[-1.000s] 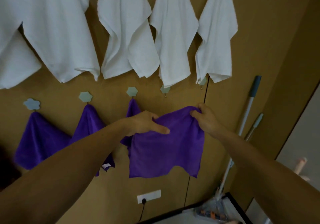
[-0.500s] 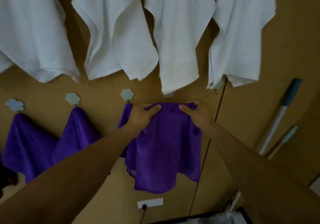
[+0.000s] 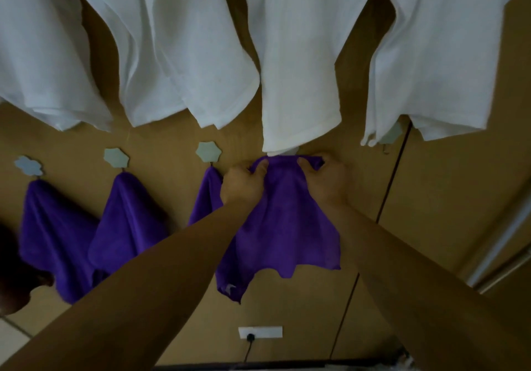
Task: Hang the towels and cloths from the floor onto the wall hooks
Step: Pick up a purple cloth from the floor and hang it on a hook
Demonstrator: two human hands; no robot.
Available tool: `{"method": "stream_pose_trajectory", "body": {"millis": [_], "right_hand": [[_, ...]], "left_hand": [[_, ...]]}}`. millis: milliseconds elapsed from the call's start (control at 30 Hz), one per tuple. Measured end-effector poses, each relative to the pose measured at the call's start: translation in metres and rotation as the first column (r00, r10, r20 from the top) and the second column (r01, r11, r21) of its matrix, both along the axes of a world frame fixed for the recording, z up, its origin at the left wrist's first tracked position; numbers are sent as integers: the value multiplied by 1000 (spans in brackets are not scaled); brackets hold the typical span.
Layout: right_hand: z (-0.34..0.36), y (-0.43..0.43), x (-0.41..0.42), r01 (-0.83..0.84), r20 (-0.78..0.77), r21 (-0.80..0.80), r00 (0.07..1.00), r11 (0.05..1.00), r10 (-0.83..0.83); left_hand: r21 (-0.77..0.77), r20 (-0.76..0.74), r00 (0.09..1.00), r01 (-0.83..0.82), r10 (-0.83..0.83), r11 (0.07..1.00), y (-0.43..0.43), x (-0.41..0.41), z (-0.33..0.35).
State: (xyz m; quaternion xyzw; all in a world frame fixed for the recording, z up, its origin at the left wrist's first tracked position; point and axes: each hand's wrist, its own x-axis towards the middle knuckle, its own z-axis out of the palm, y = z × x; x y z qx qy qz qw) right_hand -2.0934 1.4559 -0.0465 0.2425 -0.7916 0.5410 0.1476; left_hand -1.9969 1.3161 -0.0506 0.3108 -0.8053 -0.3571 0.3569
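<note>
A purple cloth (image 3: 284,227) hangs flat against the tan wall between my hands. My left hand (image 3: 242,183) pinches its top edge on the left and my right hand (image 3: 327,179) grips the top edge on the right. The cloth's top sits just under the hem of a white towel (image 3: 298,83), where a wall hook is mostly hidden. Three more purple cloths (image 3: 129,212) hang from flower-shaped hooks (image 3: 208,151) to the left. Several white towels hang in a row above.
A hook (image 3: 392,135) peeks from under the rightmost white towel (image 3: 436,54). A white wall socket (image 3: 260,332) with a black plug sits below the cloth. Mop handles (image 3: 502,244) lean at the right. A dark vertical seam (image 3: 388,192) runs down the wall.
The view has closed in on the wall. Both hands have raised the purple cloth's top edge up to the hem of the white towel and drawn closer together.
</note>
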Motion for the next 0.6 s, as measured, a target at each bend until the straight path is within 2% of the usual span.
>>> {"method": "stream_pose_trajectory", "body": {"millis": [67, 100, 167, 233, 267, 300, 367, 433, 500, 567, 600], "right_hand": [[-6, 0, 0, 9, 49, 3, 999, 1000, -9], [-8, 0, 0, 9, 76, 1, 997, 1000, -9], [-12, 1, 3, 5, 85, 23, 996, 1000, -7], [-15, 1, 7, -13, 75, 51, 997, 999, 9], [-14, 1, 9, -30, 94, 50, 995, 998, 25], [-12, 2, 9, -44, 128, 56, 991, 997, 36], [-5, 5, 6, -69, 195, 139, 980, 988, 41], [-1, 9, 5, -75, 236, 341, 972, 937, -9], [-4, 13, 8, 7, 147, 564, 983, 826, -108], [-16, 16, 12, 165, -57, 672, 984, 722, -171], [-23, 17, 14, 220, -132, 661, 975, 717, -178]], "left_hand": [[152, 45, 996, 69, -76, 986, -1, 0, -9], [297, 20, 993, 108, -119, 949, 0, -1, -13], [565, -26, 987, 145, -159, 812, 6, -4, -15], [663, 8, 979, 148, -205, 734, 12, -8, -13], [658, 38, 973, 148, -228, 739, 14, -10, -12], [602, 87, 964, 150, -251, 784, 16, -10, -11], [332, 282, 930, 136, -236, 933, 20, -6, -11], [-10, 453, 889, 82, -68, 997, 26, 1, -14], [-338, 452, 882, 36, 129, 941, 29, 7, -19], [-632, 391, 896, 94, 212, 769, 28, 12, -22], [-708, 348, 918, 123, 192, 696, 26, 14, -22]]}}
